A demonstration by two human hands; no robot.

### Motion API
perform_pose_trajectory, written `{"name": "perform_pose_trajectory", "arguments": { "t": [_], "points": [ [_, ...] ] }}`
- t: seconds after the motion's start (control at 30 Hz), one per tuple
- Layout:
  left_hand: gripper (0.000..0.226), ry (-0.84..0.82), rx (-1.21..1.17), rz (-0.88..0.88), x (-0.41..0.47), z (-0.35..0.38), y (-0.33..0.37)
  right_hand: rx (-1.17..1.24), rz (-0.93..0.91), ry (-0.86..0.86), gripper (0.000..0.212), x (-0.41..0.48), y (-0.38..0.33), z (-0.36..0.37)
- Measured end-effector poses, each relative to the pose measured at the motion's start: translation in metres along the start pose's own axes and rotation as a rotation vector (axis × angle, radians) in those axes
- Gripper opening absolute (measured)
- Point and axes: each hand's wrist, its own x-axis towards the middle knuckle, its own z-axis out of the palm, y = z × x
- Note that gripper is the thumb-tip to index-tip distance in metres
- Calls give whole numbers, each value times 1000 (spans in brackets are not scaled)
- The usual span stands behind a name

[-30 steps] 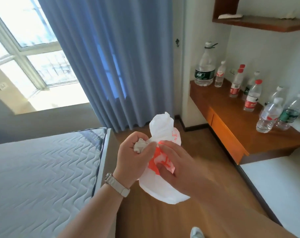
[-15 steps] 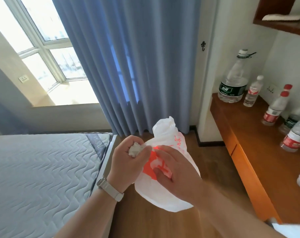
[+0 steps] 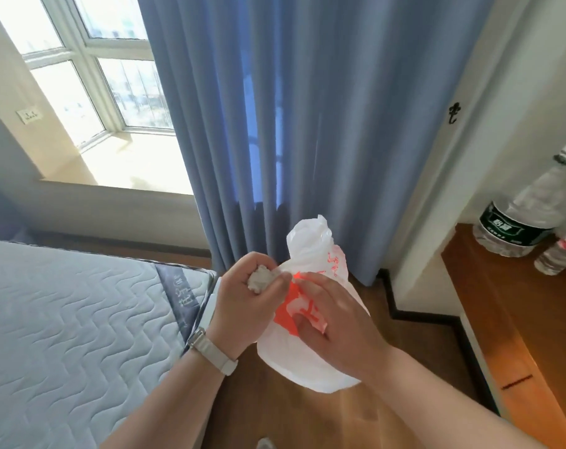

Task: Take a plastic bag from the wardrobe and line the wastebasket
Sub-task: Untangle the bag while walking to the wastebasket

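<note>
Holding the plastic bag (image 3: 311,361) up at chest height, both hands worked it approx. mid-frame, over the wood floor (image 3: 275,416) btw. the mattress (image 3: 71,335) and the desk (image 3: 515,303). Bag was white w/ orange-red print, bunched and part-inflated; its twisted top stuck up in front of the blue curtain (image 3: 307,108).

Left hand (image 3: 246,306) was curled into a fist, clamped on a crumpled whitish wad (image 3: 259,280) (tissue or bag handle, couldn't tell which), thumb pressed against the bag's upper edge. A pale watch (image 3: 210,351) sat on that wrist.

Right hand (image 3: 336,332) lay across the bag's front, fingers (image 3: 302,322) bent and pinching into the film at the printed patch, so closed on the bag. Palm side was hidden, grip depth unclear.

Wastebasket and wardrobe weren't in shot.

Rest of the room: window (image 3: 90,59) at upper left, bright, w/ a sunlit sill; a wall switch (image 3: 30,116) beside it. Dark hook (image 3: 453,115) on the white wall right of the curtain. On the desk at right edge stood a large water bottle (image 3: 521,222) w/ dark green label, and a smaller bottle (image 3: 560,254) w/ red label just beside it, partly cut off. Tip of a shoe (image 3: 265,443) showed at bottom edge.
</note>
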Motion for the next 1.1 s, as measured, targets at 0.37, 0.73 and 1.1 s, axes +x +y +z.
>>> {"name": "perform_pose_trajectory", "arguments": {
  "t": [0.37,0.73,1.1],
  "points": [
    [17,56,-113,-49,141,-63,-60,21,-81,-43,45,156,33,79],
    [28,206,29,-71,250,-80,-114,176,-231,-98,47,283,101,150],
    [13,380,204,-114,411,-45,-153,363,-372,-188,46,445,217,188]
  ]
}}
